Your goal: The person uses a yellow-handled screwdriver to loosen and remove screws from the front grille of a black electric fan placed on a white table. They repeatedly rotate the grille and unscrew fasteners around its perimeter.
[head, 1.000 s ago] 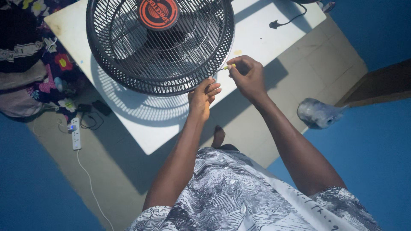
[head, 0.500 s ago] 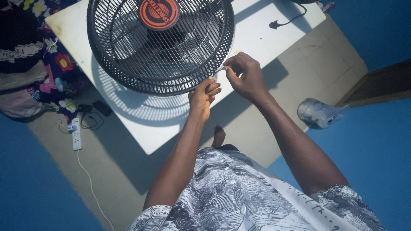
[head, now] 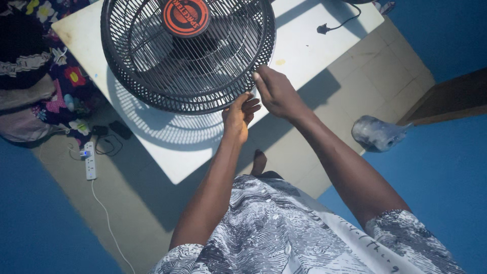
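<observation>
While the head camera is looking straight down, a person in a black-and-white patterned shirt is standing at a white table (head: 314, 45) and working on a black electric fan (head: 187, 53) that is lying face up on it. The fan's round wire grille has an orange and black centre cap (head: 186, 16), and the fan is sitting on the near part of the tabletop, casting a striped shadow towards the person. The left hand (head: 237, 116) is gripping the near rim of the grille, its fingers curled around the edge. The right hand (head: 274, 91) is pressing against the rim just beside it, fingers together and pointing towards the grille; whether it is pinching anything small cannot be told. A black plug and cord (head: 324, 28) are lying on the far side of the table. On the tiled floor, a white power strip (head: 90, 160) is lying to the left, and a crumpled clear plastic bag (head: 378, 134) is sitting to the right.
</observation>
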